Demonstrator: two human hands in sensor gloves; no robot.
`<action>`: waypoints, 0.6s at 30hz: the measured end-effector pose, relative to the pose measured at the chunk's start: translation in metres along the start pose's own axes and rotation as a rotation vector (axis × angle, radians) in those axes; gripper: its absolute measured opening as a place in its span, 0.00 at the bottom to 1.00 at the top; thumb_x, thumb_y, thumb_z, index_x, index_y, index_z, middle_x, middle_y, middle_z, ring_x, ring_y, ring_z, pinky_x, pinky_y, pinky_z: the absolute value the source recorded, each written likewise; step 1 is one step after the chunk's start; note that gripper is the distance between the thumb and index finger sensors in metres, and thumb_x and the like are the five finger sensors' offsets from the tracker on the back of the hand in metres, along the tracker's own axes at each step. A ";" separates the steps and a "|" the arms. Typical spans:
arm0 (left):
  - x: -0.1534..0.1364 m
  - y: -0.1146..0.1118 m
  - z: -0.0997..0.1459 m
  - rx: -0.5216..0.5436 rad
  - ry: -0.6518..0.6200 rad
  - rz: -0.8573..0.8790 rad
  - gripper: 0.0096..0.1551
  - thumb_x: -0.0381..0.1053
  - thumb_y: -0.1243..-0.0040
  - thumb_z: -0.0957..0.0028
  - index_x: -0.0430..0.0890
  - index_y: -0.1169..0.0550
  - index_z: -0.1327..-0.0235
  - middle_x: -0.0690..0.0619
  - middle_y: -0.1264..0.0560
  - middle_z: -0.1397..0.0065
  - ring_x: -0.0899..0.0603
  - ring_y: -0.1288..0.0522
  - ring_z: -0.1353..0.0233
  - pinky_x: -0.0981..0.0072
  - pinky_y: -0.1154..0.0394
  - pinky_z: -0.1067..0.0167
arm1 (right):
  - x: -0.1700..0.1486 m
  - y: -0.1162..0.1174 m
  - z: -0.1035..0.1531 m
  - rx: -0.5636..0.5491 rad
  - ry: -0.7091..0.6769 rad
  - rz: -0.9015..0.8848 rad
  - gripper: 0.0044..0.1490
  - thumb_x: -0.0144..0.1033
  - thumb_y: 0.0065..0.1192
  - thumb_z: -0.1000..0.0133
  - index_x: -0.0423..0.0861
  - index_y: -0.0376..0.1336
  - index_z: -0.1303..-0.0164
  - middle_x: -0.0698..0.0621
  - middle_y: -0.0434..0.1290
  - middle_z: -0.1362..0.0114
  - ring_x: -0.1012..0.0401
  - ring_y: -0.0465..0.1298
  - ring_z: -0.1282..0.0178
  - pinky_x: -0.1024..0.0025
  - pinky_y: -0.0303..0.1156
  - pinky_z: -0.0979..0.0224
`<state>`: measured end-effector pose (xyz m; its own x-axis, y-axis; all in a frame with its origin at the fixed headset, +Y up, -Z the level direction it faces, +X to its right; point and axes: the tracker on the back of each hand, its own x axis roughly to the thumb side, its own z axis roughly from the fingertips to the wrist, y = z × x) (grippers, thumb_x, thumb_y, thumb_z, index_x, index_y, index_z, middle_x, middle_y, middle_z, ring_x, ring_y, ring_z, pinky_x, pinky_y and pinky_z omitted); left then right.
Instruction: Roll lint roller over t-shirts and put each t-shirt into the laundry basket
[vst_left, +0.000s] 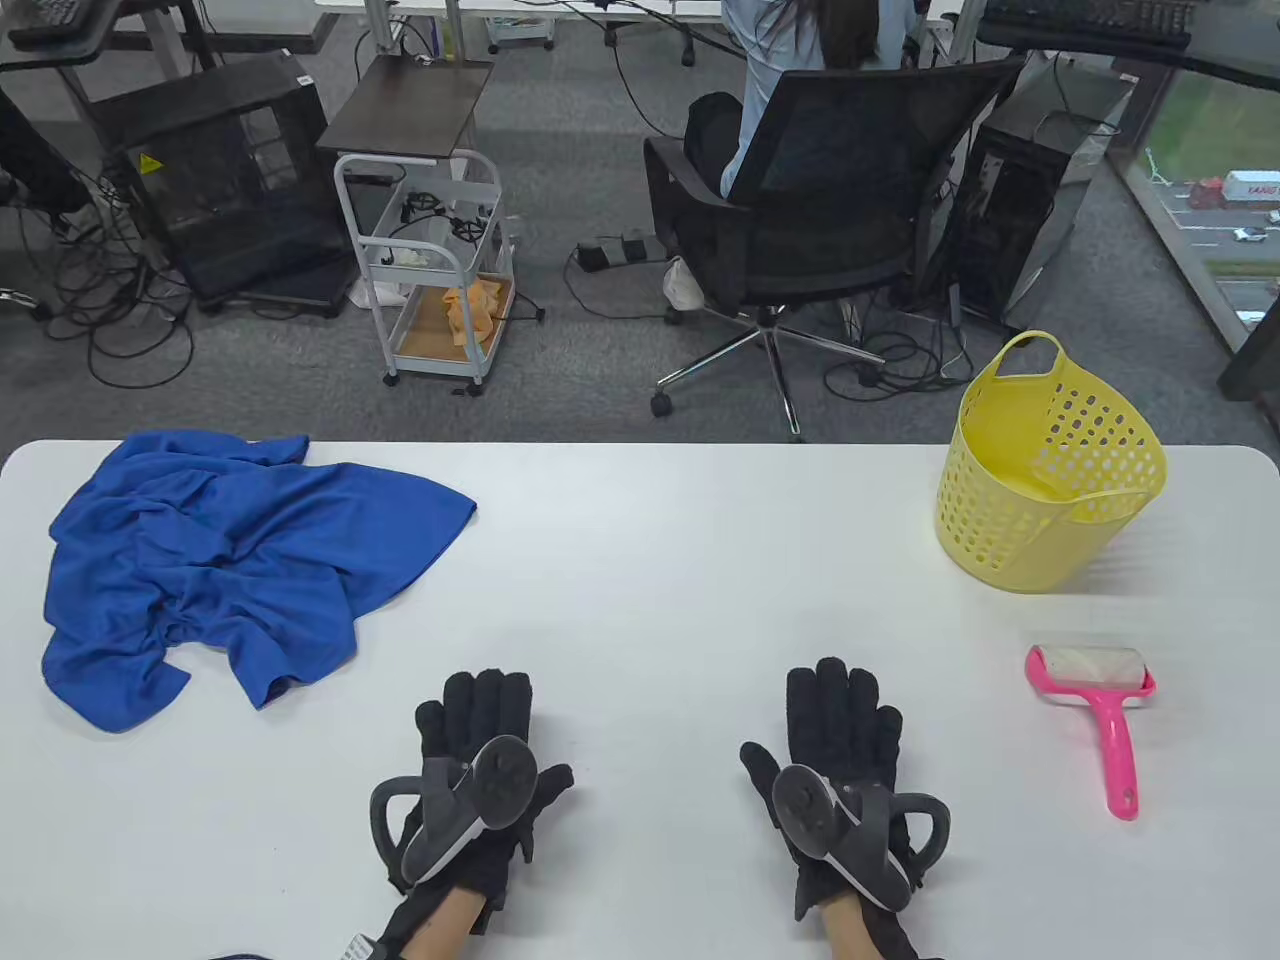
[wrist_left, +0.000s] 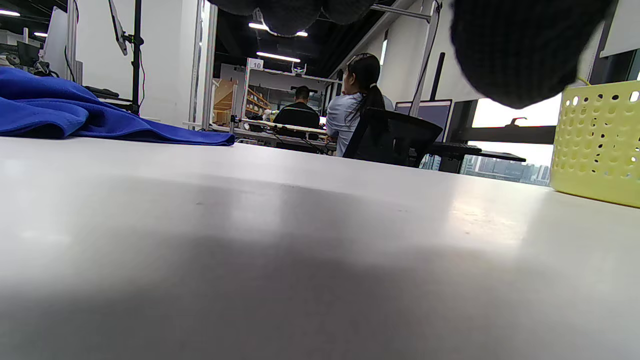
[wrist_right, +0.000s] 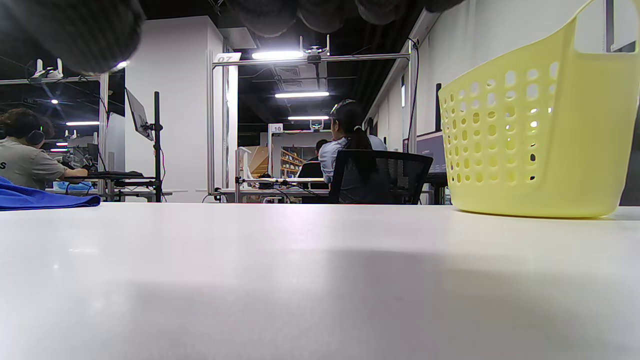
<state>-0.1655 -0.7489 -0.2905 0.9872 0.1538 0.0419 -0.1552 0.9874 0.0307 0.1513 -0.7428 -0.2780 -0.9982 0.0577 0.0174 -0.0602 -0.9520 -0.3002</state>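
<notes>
Both hands are wearing black knitted gloves of thick, fuzzy fabric. The left hand (vst_left: 478, 760) is carrying a dark grey tracker (vst_left: 470, 800) strapped across its back, with a round disc face and a looped ring; the right hand (vst_left: 840, 765) is carrying a matching tracker (vst_left: 850, 825). Bare wrist skin is showing below each glove cuff.

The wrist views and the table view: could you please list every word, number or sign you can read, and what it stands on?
"10": white sign atop a far frame, left wrist view; also in right wrist view.
"07": white sign on an overhead rail, right wrist view.
Yellow warning triangle on a black case: symbol unreadable.
Truck outside the window: lettering too small.
T-shirt, basket, lint roller: no text.
</notes>
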 end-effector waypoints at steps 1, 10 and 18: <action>0.000 0.000 0.000 -0.002 -0.001 -0.001 0.59 0.74 0.40 0.57 0.55 0.52 0.20 0.52 0.49 0.14 0.40 0.55 0.13 0.45 0.57 0.21 | 0.000 0.000 0.000 0.000 0.000 -0.001 0.52 0.68 0.48 0.45 0.50 0.41 0.19 0.44 0.42 0.13 0.43 0.44 0.17 0.42 0.45 0.23; 0.000 0.000 0.000 -0.009 -0.007 0.003 0.59 0.74 0.40 0.57 0.55 0.52 0.20 0.52 0.49 0.14 0.40 0.55 0.13 0.45 0.57 0.21 | 0.000 0.001 0.001 0.005 0.003 -0.011 0.51 0.67 0.48 0.45 0.50 0.41 0.19 0.44 0.42 0.13 0.43 0.43 0.17 0.42 0.45 0.23; -0.002 0.002 0.000 -0.008 0.001 0.015 0.58 0.74 0.39 0.57 0.55 0.51 0.19 0.52 0.49 0.14 0.40 0.54 0.13 0.45 0.57 0.21 | 0.000 0.000 0.002 0.006 0.005 -0.011 0.51 0.67 0.48 0.45 0.49 0.41 0.19 0.44 0.42 0.13 0.43 0.43 0.17 0.41 0.45 0.23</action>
<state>-0.1673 -0.7473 -0.2907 0.9849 0.1682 0.0413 -0.1692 0.9853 0.0224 0.1513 -0.7438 -0.2759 -0.9974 0.0697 0.0159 -0.0713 -0.9530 -0.2943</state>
